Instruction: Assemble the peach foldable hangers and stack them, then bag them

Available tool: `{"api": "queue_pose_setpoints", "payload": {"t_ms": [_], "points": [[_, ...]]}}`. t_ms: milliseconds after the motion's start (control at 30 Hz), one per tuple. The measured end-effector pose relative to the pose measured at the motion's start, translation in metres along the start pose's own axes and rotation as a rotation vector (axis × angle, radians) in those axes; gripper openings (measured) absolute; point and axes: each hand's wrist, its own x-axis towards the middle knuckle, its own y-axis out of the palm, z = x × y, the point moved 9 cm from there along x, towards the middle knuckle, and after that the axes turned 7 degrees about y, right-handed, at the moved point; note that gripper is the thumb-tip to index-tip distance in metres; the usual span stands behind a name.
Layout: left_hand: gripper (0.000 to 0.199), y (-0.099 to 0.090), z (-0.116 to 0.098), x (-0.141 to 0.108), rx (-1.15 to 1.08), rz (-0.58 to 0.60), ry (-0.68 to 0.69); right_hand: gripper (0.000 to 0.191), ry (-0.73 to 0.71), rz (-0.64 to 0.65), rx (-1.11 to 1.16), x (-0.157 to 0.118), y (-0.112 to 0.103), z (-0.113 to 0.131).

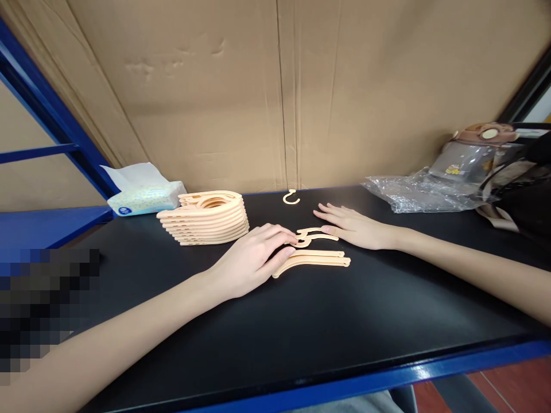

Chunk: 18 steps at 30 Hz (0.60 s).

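Observation:
My left hand [253, 255] lies over the left end of several peach plastic hanger pieces, its fingers loosely bent and thumb apart. Its fingertips touch a curved hanger piece [306, 237], while the thumb is at a pair of straighter hanger arms [318, 258] nearer me. My right hand [350, 225] rests flat on the table with fingers spread. Its thumb touches or overlaps the right end of the curved pieces; which one I cannot tell. Behind them lies a loose hanger hook [291, 198]. To the left of my left hand is a neat stack of folded peach hangers [204, 221].
A tissue pack [146, 196] stands at the back left. Crumpled clear plastic [413, 192], a bottle with a brown lid [465, 155] and a black bag [527, 189] occupy the right side. Cardboard [224, 97] walls the back of the black table [301, 332].

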Motion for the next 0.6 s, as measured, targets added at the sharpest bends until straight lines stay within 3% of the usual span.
{"api": "queue_pose_setpoints", "payload": {"t_ms": [600], "points": [[0.029,0.0004,0.0025,-0.0011,0.0,0.016,-0.035,0.077,-0.003,0.006,-0.038,-0.0002,0.0012,0.0012]]}}
